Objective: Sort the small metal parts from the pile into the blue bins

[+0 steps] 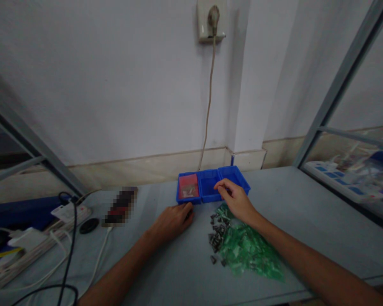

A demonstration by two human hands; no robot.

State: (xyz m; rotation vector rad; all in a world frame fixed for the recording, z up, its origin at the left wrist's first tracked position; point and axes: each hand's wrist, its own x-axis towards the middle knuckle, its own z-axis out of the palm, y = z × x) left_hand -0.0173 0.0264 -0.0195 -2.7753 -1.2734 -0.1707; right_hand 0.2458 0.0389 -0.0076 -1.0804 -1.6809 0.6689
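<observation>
Over the middle blue bin (210, 198) hangs my right hand (236, 199), thumb and fingertips pinched together; whatever is between them, if anything, is too small to make out. My left hand (175, 219) rests on the table in front of the left blue bin (189, 201), fingers curled, and what they may hold is hidden. That bin contains a pink-red bag (188, 180) with small pieces showing. Beside the middle bin stands a third blue bin (245, 185). Below my right hand, small dark metal parts (217, 239) spill from a green plastic bag (252, 250).
A blurred-out dark device (119, 207) and a black round lid (89, 225) lie to the left. Power strips and cables (72, 238) crowd the left edge. Another power strip (335, 180) sits at right. A cord (210, 93) drops from the wall socket (204, 25) behind the bins.
</observation>
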